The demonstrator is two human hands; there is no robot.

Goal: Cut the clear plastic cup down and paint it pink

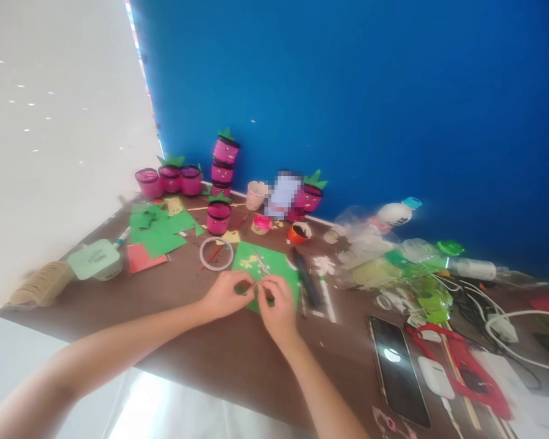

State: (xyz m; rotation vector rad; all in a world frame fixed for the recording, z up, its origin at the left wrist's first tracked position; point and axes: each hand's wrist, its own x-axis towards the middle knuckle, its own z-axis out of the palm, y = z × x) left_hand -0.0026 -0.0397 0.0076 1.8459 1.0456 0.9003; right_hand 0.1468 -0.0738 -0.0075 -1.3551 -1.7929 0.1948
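Note:
My left hand (226,294) and my right hand (277,305) meet over a green paper sheet (268,265) on the brown table (219,347). Both hands have their fingers pinched together on a small green piece at the sheet's near edge. What exactly they pinch is too small to name. A thin stick or blade (260,261) lies on the sheet just beyond my fingers. A white tape ring (216,253) with a red stick across it lies to the left of the sheet.
Several pink cup figures with green tops (224,160) stand by the blue wall (370,91). Green paper scraps (158,231), a red card (144,257) and a white tub (95,259) lie left. A phone (398,366), earbud case (434,377), bottles (396,213) and cables (516,329) clutter the right.

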